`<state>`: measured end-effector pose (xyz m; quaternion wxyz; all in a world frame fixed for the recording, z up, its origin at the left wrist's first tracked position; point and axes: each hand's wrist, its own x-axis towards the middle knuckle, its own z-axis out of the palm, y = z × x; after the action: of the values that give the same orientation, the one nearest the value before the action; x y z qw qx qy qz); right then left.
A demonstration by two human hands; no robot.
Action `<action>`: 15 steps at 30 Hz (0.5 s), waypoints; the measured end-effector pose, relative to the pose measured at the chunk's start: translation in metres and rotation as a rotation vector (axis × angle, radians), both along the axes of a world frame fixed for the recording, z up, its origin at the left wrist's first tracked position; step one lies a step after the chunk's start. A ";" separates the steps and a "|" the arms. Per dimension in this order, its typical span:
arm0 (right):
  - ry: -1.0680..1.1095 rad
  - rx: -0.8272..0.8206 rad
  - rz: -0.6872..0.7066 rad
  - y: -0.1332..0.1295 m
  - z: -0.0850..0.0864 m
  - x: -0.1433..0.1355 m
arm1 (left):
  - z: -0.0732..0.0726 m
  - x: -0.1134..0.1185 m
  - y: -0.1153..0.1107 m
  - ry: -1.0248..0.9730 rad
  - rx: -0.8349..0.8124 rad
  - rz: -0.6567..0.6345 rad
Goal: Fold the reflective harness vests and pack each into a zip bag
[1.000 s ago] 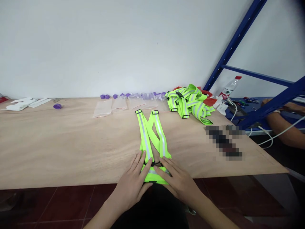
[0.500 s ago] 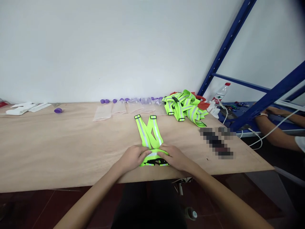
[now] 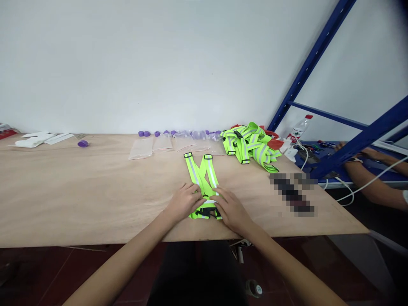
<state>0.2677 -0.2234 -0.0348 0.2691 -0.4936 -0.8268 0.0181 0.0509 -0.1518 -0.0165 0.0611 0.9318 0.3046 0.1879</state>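
Harness (image 3: 207, 189): neon yellow with silver stripes, on the table (image 3: 95, 204) near its front edge, at the centre of the clock; 12 o'clock points to the wall (image 3: 143, 63).
Buckle (image 3: 207, 211): black, at 6 o'clock on the harness's near end.
Right hand (image 3: 234, 212): at 4 o'clock, fingers slightly apart and touching the folded band; I cannot tell whether they grip.
Left hand (image 3: 183, 202): at 8 o'clock, fingers bent and close together on the harness; whether they pinch it I cannot tell.
Straps: 2, crossing, their black-framed ends at 11 and 12 o'clock.
Blurred patch (image 3: 293, 191): at 3 o'clock on the table, masked, contents unreadable.
Bags (image 3: 141, 148): clear, in a row from 10 to 12 o'clock, well short of the left table end.
Pile (image 3: 251, 146): more neon harnesses, tangled, at 2 o'clock, red plastic (image 3: 274, 142) behind.
White sheets (image 3: 41, 139): between 9 and 10 o'clock, beyond 1 lone purple piece (image 3: 83, 143).
Bottle (image 3: 299, 128): red-capped, at 2 o'clock, past the pile.
Co-worker's arm (image 3: 366, 180): at 3 o'clock, beyond the blue rack (image 3: 318, 46).
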 end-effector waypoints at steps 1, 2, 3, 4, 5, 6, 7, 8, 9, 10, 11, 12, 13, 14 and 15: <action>-0.038 -0.004 0.033 -0.001 -0.002 0.001 | 0.000 0.002 -0.001 0.043 0.027 0.009; -0.067 -0.013 0.056 -0.002 -0.003 0.001 | 0.001 0.004 -0.003 0.075 0.041 0.024; -0.087 -0.023 0.063 -0.003 -0.004 0.002 | 0.001 0.005 -0.007 0.096 0.047 0.040; -0.102 -0.032 0.058 -0.004 -0.004 0.002 | 0.000 0.006 -0.011 0.103 0.053 0.056; -0.114 -0.042 0.052 -0.004 -0.004 0.003 | -0.001 0.006 -0.016 0.094 0.062 0.072; -0.122 -0.053 0.049 -0.005 -0.004 0.003 | -0.003 0.005 -0.022 0.073 0.073 0.088; -0.124 -0.068 0.047 -0.006 -0.003 0.004 | -0.005 0.004 -0.028 0.049 0.083 0.107; -0.124 -0.088 0.047 -0.007 -0.001 0.004 | -0.008 0.001 -0.034 0.024 0.087 0.124; -0.122 -0.111 0.048 -0.009 0.001 0.005 | -0.011 -0.003 -0.039 0.004 0.079 0.131; -0.120 -0.135 0.052 -0.012 0.003 0.005 | -0.013 -0.007 -0.044 -0.005 0.059 0.123; -0.122 -0.159 0.056 -0.015 0.005 0.005 | -0.015 -0.012 -0.048 0.002 0.032 0.098; -0.128 -0.181 0.059 -0.020 0.006 0.005 | -0.015 -0.017 -0.051 0.016 0.004 0.064; -0.137 -0.200 0.063 -0.024 0.007 0.006 | -0.015 -0.021 -0.054 0.033 -0.021 0.029; -0.150 -0.212 0.068 -0.029 0.007 0.006 | -0.014 -0.024 -0.057 0.048 -0.039 -0.001; -0.164 -0.214 0.073 -0.035 0.006 0.006 | -0.013 -0.027 -0.060 0.057 -0.052 -0.021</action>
<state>0.2739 -0.2584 -0.0287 0.1457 -0.4889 -0.8568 0.0756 0.0237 -0.2121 -0.0293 0.0784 0.9380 0.3010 0.1528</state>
